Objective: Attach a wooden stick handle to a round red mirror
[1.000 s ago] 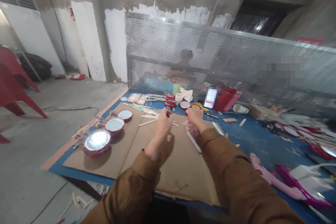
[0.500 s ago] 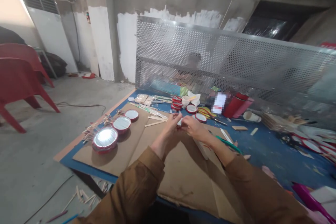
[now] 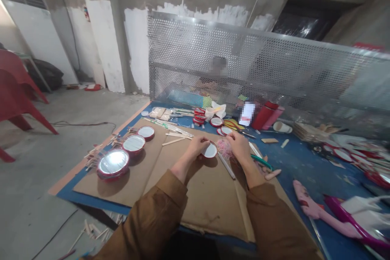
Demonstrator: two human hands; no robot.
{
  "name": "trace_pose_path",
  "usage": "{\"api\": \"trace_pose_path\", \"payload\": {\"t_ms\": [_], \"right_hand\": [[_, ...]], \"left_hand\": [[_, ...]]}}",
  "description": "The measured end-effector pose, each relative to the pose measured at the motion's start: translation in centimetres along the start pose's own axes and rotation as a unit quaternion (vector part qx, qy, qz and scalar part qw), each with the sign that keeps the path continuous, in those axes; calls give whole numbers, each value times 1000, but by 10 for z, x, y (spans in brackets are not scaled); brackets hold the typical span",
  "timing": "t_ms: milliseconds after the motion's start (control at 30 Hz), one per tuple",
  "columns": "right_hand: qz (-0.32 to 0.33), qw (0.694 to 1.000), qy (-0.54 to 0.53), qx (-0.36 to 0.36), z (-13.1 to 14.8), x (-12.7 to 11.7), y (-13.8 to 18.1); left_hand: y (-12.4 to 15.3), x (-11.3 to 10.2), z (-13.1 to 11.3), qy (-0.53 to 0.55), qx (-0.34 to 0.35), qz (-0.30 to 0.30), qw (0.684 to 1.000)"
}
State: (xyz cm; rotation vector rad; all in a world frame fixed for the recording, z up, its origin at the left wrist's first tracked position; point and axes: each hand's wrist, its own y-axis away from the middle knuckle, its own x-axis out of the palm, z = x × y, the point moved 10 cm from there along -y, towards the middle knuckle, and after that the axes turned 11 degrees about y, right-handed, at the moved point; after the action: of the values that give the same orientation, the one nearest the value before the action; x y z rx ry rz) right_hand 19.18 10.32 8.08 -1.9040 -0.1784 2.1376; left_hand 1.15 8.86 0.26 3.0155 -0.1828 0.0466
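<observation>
My left hand [image 3: 197, 147] is closed around the left rim of a small round red-rimmed mirror [image 3: 210, 150], held just above the brown cardboard sheet [image 3: 183, 187]. My right hand [image 3: 239, 146] is curled beside it, fingers resting on a tangle of pink thread or rubber bands [image 3: 225, 150]. Whether the right fingers grip the tangle is hard to make out. Both sleeves are brown.
Three larger red-rimmed mirrors [image 3: 113, 163] lie along the cardboard's left side, with wooden sticks [image 3: 172, 141] behind. More small mirrors [image 3: 216, 122], red bottles [image 3: 264, 115], green pliers [image 3: 258, 161] and a pink glue gun [image 3: 313, 211] lie on the blue table. A perforated metal screen [image 3: 243, 65] stands behind, red chairs [image 3: 15, 105] left.
My hands, first apart and raised, came together, then lowered toward the cardboard. A small mirror is now in my left hand, and my right hand rests on the pink tangle.
</observation>
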Motion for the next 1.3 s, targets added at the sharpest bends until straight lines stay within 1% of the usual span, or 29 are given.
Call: {"api": "trace_pose_path", "payload": {"t_ms": [67,133,167,233,300,367,400,567,667,800,867,967,1133,1300], "right_hand": [[23,999,26,1,-6,13,7],[28,999,38,7,-15,15,8],[25,999,46,15,-21,13,7],[13,997,70,37,-37,3,4],[8,993,102,60,-52,-5,2],[22,989,130,73,-63,-6,2],[33,987,139,74,-67,-3,3],[70,986,137,64,-67,17,3],[88,986,130,63,-65,20,4],[140,982,119,47,-62,22,9],[141,984,106,37,-60,22,9],[127,988,82,29,-63,26,5],[125,990,59,23,-81,36,-6],[128,985,87,72,-110,29,-8]], "left_hand": [[4,10,-1,-13,0,25,1000],[7,17,-2,-20,-6,42,999],[8,17,-2,-22,-12,41,999],[9,15,-2,-22,-20,26,999],[10,8,-4,-17,-22,-3,1000],[10,0,-4,-3,-26,-30,999],[10,-1,-3,7,-29,-32,999],[10,2,-5,29,-22,0,999],[10,2,-4,19,-25,-1,1000],[10,4,-4,18,-24,7,1000],[9,4,-3,20,-25,10,999],[9,6,-3,19,-24,16,999],[8,7,-3,7,-29,17,999],[7,7,-2,-40,-29,11,999]]}}
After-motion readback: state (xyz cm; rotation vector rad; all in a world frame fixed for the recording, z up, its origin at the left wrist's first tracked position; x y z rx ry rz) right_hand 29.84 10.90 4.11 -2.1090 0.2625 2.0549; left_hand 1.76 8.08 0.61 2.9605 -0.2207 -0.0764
